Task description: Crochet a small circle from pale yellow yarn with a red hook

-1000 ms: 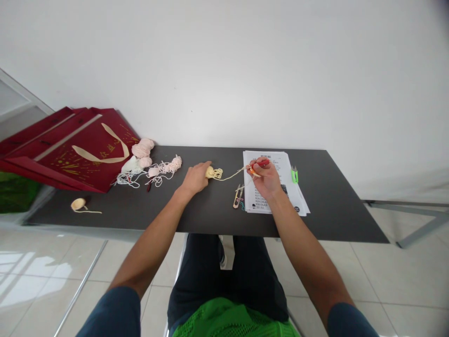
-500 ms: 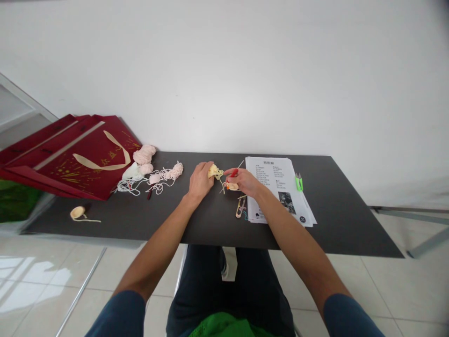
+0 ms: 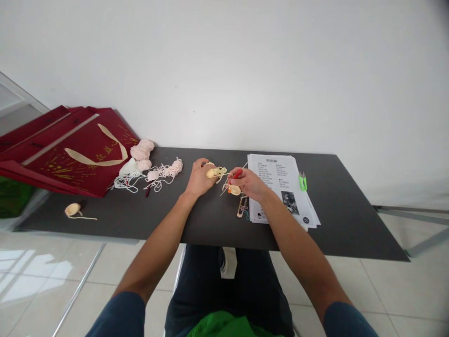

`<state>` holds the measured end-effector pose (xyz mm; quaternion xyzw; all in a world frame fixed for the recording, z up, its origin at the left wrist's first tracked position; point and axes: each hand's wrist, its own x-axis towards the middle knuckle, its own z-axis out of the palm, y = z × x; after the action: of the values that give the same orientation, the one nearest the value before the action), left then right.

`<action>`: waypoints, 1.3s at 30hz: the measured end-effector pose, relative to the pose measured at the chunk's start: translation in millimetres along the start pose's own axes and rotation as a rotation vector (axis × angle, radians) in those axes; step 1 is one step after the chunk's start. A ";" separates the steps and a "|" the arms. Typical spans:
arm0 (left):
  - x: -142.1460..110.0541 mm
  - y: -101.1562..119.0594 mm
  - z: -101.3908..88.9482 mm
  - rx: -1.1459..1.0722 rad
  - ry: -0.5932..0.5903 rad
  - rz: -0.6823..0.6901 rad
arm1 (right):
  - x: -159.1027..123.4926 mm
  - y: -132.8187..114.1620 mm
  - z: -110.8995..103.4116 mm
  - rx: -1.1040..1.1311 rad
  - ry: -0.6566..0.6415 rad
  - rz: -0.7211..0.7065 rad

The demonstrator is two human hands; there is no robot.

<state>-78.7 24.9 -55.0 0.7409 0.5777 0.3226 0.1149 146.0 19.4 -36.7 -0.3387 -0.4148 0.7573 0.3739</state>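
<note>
From where I stand, with only the head view to go on, the right hand (image 3: 253, 183) has come in off the sheets (image 3: 271, 175) over the last second and now works close to the left hand (image 3: 199, 179). It grasps a red-handled tool (image 3: 237, 173), with a small cream piece (image 3: 235, 190) and its orange bit (image 3: 229, 189) just below the fingers; how the piece itself is gripped I can't tell. The left hand is at the pale yellow yarn (image 3: 212, 173), fingers bent along its far side, though whether they pinch it or merely rest there doesn't show. The yarn lies between the hands, above the dark table (image 3: 210, 220). The strand that ran out long between them now spans only a short gap, which I take to give the right hand some slack to work with. Beside the sheets' near left corner lies a small pair of snips (image 3: 241, 208); green snips (image 3: 302, 181) sit at their right edge, and pink yarn (image 3: 142, 150) lies by the red bags (image 3: 84, 161).
</note>
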 end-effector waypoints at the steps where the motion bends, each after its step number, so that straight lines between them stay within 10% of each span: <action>1: 0.5 -4.0 -1.1 -0.011 -0.029 -0.021 | -2.6 -3.3 -2.6 0.019 0.019 -0.035; 11: 8.7 -47.4 -7.9 -0.210 0.186 -0.457 | -5.4 -18.2 -23.9 0.191 0.264 -0.344; 19: 6.4 -23.1 -25.7 0.033 0.359 -0.236 | -6.6 -18.6 -24.4 0.249 0.253 -0.492; 22: 7.3 -6.9 -28.8 0.001 0.233 -0.028 | -11.6 -20.2 -20.6 0.227 0.192 -0.508; 29: 31.8 3.4 -8.0 0.072 -0.082 -0.053 | -23.2 -24.6 -13.5 0.137 -0.011 -0.440; 35: 55.0 14.0 7.5 0.211 -0.272 -0.079 | -12.4 -12.5 -11.1 -0.115 0.135 -0.069; 39: 60.6 8.5 -8.4 0.282 -0.175 -0.164 | -2.8 -1.2 -17.1 -0.204 0.261 -0.033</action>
<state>-69.6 77.0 -23.0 0.7255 0.6634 0.1621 0.0855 161.8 23.9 -42.4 -0.4636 -0.4430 0.6545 0.4006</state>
